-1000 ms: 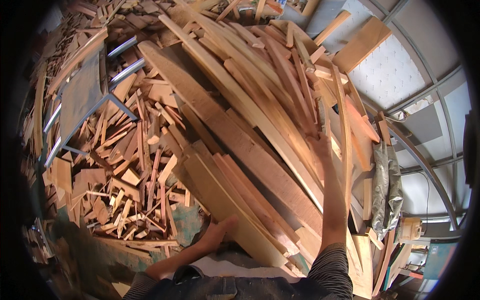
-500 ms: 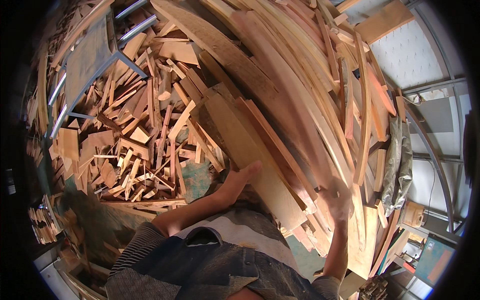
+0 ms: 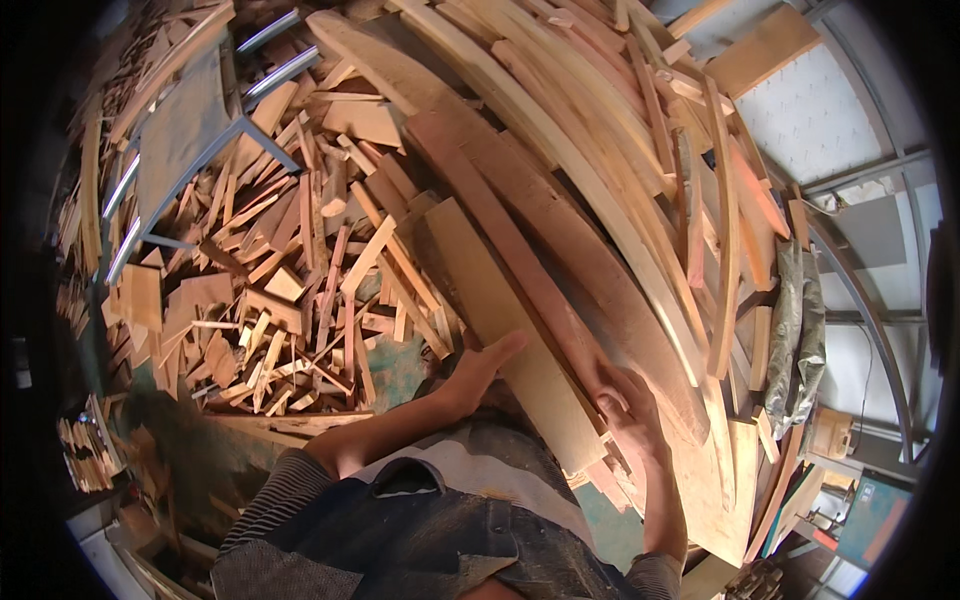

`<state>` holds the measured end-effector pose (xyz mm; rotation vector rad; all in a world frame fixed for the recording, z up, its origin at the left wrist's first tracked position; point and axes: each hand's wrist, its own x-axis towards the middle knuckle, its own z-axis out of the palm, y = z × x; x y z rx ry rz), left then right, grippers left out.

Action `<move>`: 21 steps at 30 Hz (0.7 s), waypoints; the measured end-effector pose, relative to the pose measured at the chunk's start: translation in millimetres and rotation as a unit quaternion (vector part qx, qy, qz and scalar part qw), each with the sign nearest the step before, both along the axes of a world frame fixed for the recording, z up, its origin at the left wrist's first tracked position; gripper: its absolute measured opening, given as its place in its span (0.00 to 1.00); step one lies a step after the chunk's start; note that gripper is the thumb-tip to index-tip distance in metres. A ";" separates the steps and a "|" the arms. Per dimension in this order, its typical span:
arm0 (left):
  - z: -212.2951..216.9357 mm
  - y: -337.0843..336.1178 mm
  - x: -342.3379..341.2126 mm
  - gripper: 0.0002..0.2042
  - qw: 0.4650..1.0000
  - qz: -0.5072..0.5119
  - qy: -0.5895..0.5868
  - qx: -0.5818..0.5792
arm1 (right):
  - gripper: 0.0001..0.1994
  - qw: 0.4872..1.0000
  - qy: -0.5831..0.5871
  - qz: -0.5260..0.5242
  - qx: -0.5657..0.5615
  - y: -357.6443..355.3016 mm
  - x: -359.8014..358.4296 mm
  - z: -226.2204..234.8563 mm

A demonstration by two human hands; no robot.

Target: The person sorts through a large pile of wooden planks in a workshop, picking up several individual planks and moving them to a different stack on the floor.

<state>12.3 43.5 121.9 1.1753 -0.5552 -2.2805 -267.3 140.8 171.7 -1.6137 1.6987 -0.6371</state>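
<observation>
A stack of long wooden planks (image 3: 560,180) leans across the view from top left to lower right. My left hand (image 3: 480,368) rests flat against the edge of a pale wide board (image 3: 500,310) in that stack. My right hand (image 3: 628,408) grips the lower end of a long reddish plank (image 3: 520,260) lying next to the pale board. Both forearms come up from the lower edge, over a striped and dark garment.
A large heap of short wood offcuts (image 3: 290,290) covers the floor on the left. A grey metal frame (image 3: 190,140) stands among the scraps at upper left. A grey sack (image 3: 795,340) hangs at right beside metal wall framing.
The view has tilted down and closer to the planks. My right hand came down from high on the stack to the reddish plank's lower end; my left hand shifted right onto the pale board.
</observation>
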 end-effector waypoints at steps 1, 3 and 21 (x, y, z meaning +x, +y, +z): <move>8.9 -1.8 0.8 0.31 1.000 -0.009 -0.003 0.008 | 0.20 1.000 -0.010 -0.001 0.011 -9.3 -1.6 2.0; 14.3 -4.4 0.7 0.29 1.000 -0.010 -0.008 0.010 | 0.19 0.999 0.021 -0.013 -0.037 -36.0 -7.1 -3.9; -16.5 10.9 12.0 0.36 0.998 0.030 -0.043 0.020 | 0.17 0.959 0.195 -0.198 -0.049 -293.5 -100.6 -95.4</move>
